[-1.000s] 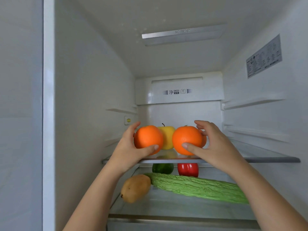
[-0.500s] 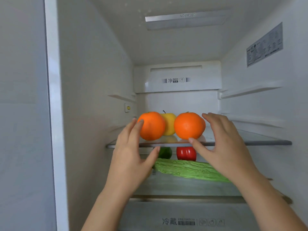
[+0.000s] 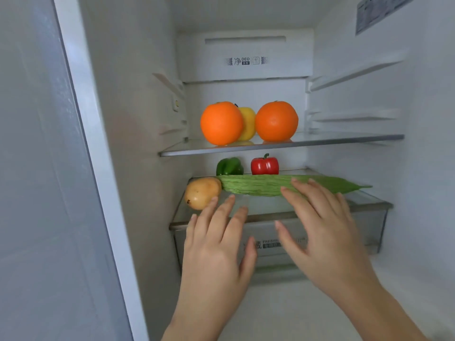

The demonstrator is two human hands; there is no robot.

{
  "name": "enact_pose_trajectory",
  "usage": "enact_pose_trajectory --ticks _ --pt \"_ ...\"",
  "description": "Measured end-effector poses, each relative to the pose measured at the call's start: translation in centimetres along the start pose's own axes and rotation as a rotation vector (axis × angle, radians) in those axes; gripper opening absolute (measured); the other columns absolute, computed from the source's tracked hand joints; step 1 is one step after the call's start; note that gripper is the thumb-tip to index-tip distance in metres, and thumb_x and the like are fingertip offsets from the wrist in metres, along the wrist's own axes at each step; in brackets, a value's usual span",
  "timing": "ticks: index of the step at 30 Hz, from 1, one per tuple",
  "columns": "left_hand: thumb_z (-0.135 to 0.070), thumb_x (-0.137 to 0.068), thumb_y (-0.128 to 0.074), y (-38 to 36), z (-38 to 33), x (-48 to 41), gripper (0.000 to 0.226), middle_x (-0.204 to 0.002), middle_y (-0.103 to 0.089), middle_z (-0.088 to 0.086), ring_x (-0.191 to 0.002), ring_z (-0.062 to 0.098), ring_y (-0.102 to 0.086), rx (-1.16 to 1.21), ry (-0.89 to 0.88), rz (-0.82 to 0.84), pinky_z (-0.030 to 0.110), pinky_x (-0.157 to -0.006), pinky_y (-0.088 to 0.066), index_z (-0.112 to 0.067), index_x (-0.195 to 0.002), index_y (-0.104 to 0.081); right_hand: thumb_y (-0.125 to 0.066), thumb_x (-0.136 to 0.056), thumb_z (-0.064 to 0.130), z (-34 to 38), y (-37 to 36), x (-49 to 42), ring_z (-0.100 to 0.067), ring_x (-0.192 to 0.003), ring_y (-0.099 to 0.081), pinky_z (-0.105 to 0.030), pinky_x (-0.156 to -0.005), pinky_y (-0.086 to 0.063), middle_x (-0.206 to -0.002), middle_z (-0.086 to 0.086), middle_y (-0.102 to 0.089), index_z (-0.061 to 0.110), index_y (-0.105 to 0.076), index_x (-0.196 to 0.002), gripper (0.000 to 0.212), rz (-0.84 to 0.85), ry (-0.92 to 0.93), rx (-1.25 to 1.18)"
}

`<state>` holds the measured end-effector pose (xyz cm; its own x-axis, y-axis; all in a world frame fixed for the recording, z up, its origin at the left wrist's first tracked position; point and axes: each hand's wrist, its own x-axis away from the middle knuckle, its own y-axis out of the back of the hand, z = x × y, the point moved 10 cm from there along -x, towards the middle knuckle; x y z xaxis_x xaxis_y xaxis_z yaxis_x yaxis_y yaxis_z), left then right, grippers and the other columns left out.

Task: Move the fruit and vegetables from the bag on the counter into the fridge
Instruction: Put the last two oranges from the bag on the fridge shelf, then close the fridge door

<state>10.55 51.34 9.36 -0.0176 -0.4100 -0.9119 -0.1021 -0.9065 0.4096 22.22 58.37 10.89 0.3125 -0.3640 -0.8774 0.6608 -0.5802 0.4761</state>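
Both hands, left [image 3: 216,247] and right [image 3: 325,232], hang spread and empty before the fridge; two oranges [image 3: 221,123] sit steady on the upper shelf [image 3: 344,140], vegetables below.

Glossy oranges [image 3: 221,123], glass shelf [image 3: 344,140]

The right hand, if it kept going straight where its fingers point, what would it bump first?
Probably the long green gourd: the right hand points its fingers up and inward at it. Depth is hard to judge.
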Motion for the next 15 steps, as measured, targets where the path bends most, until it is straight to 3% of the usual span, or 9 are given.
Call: enact_pose_trajectory --ticks 10,15 --pt "-0.030 -0.081 -0.047 1.6 -1.0 4.7 0.039 -0.124 -0.059 0.007 -0.121 0.025 -0.045 0.089 0.041 0.069 0.051 -0.094 -0.044 -0.018 -0.118 -0.047 -0.044 -0.080 0.036 2.4 2.0 6.1 -0.031 -0.115 -0.055 -0.056 -0.091 -0.041 -0.122 -0.009 -0.061 0.011 -0.060 -0.116 0.046 0.045 -0.062 0.051" --pt "-0.030 -0.081 -0.047 3.0 -4.6 6.1 0.039 -0.120 -0.061 0.007 -0.118 0.026 -0.048 0.064 0.046 0.093 0.047 -0.094 -0.044 -0.013 -0.116 -0.056 -0.042 -0.080 0.037 2.1 5.1 8.9 -0.033 -0.112 -0.058 -0.057 -0.089 -0.043 -0.118 -0.010 -0.063 0.011 -0.061 -0.115 0.048 0.062 -0.070 0.080"
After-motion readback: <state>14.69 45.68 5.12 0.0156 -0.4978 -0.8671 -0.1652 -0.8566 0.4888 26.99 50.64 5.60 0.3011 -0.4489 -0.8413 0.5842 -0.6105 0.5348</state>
